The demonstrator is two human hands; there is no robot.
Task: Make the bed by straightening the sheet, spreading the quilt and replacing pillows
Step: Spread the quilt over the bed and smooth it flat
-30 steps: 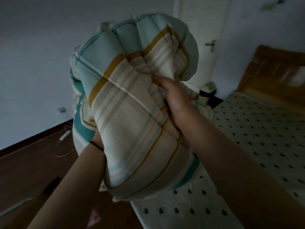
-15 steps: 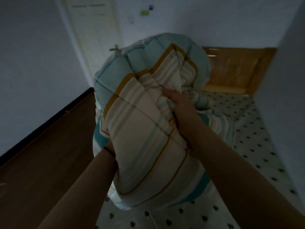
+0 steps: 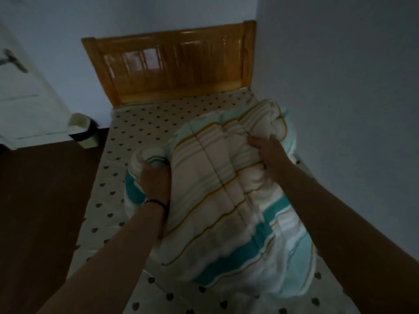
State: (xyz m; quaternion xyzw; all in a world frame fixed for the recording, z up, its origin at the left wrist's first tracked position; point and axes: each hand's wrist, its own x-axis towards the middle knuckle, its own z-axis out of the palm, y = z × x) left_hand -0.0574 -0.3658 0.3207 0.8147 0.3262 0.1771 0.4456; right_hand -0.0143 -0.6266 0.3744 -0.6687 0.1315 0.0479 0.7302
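Quilt [image 3: 229, 207] bundled, long axis running from near foot end toward headboard [image 3: 172, 64], lying over right half of dotted sheet [image 3: 145, 123], close to wall [image 3: 340, 87]. Left hand [image 3: 154, 184] gripped rolled left edge, fingers curled round fold. Right hand [image 3: 267, 148] pinched bunched fabric at far end, nearer headboard. Bundle sat between both hands, under them. Judgement: spreading called for pulling leftward, toward bare sheet. No pillows seen.

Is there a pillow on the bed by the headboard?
No, the heart-print sheet in front of the wooden headboard lies bare; only the bunched striped quilt is on the bed.
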